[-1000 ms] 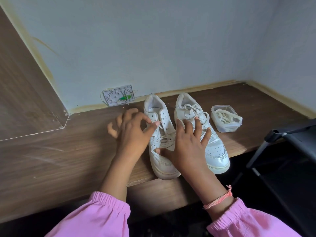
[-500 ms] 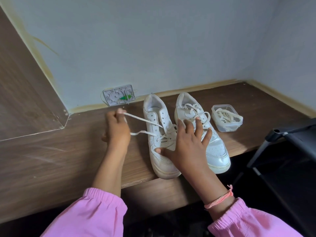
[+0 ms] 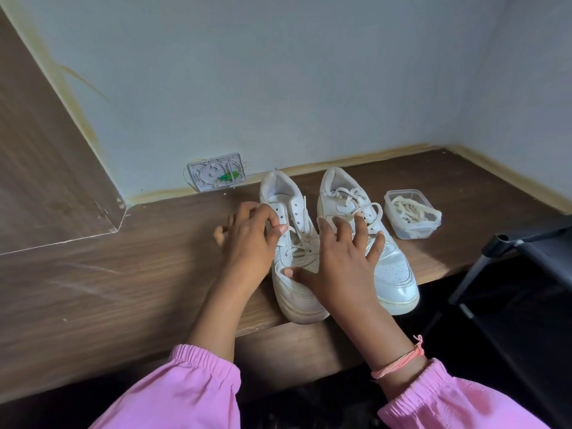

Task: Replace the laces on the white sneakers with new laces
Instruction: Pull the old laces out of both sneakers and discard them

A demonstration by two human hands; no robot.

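Note:
Two white sneakers stand side by side on the wooden desk (image 3: 93, 289), toes toward me. The left sneaker (image 3: 297, 292) has its upper eyelets empty and a loose lace (image 3: 301, 243) across its middle. My left hand (image 3: 250, 239) pinches that lace at the sneaker's left eyelet row. My right hand (image 3: 343, 258) lies flat, thumb pressing the left sneaker's toe area and fingers spread onto the right sneaker (image 3: 390, 274), which is still laced and tied. A clear plastic box (image 3: 413, 232) holding cream laces sits right of the sneakers.
A white wall plate (image 3: 216, 176) with a green part sits at the desk's back edge against the wall. A dark chair frame (image 3: 526, 274) stands at the right, below the desk's front edge. A wooden side panel (image 3: 46, 165) rises at the left.
My left hand pulled the lace out to the left half a second ago, then came back to the left sneaker's eyelets and now pinches the lace there. My right hand stayed in place.

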